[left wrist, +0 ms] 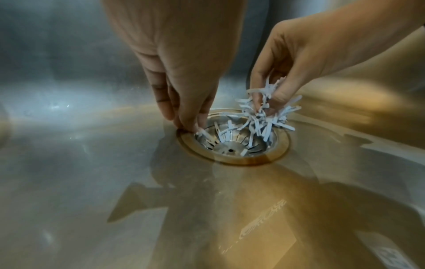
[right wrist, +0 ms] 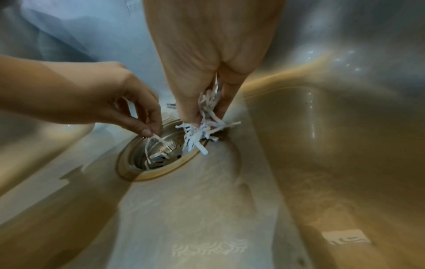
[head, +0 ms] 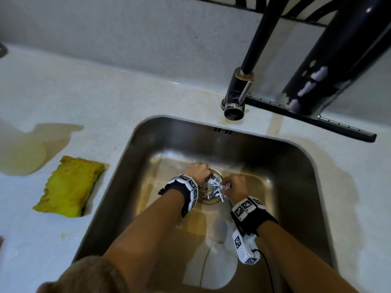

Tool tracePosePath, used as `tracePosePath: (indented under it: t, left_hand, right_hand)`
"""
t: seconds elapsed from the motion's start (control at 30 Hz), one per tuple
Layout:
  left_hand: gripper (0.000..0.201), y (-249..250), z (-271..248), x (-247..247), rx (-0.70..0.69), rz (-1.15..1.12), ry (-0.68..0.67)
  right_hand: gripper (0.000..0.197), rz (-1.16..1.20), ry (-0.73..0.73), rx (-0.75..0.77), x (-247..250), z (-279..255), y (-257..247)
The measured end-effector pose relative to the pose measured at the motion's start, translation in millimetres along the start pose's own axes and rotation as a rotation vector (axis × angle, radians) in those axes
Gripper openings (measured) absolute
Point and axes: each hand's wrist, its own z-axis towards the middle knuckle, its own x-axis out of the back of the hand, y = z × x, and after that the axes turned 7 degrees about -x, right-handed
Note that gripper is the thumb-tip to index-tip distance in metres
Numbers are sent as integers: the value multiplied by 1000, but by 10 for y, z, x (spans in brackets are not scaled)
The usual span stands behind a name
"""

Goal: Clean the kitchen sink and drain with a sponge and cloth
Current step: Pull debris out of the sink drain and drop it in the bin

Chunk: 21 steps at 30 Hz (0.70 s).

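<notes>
Paper shreds [left wrist: 264, 116], thin and white, bunched in your right hand [head: 236, 187] above the steel drain [left wrist: 232, 145]; your left hand [head: 196, 171] pinched one strip at its rim.

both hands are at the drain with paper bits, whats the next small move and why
Probably lift the left hand with the strip it pinches and add it to the right hand's bunch, then go back: loose shreds lie in the strainer, and the sponge sits on the counter.
</notes>
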Motion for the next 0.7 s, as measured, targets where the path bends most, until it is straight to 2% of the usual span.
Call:
tracePosePath:
  t: [0.1,0.2,0.3,0.37,0.47,0.57,0.7]
  left_hand:
    - [34,-4,-41,-37,27,-3,11]
    - [34,-1,-81,-61,45,-5,-10]
    - [32,54,-94,-82,3,-35,-39]
    - [31,99,-91,-118,-30,-58,-104]
    - [32,156,-78,-142,-9,-92,-179]
    - [34,210,-80,-151,2,-122,-186]
    - [35,240,-115,-131,7,-162,-167]
  right_hand:
    - [17,49,-5,33,-40,11,22]
    - [24,76,-21,77,-90,19,10]
    - [23,-48,-62,141,-121,49,-36]
    - [23,-96,-95,170,-145,80,-52]
    - [20,-232,-176,191,-188,156,-78]
    - [16,-326,-232,224,-177,174,-173]
    - [23,-467,-244,280,-134,149,-193]
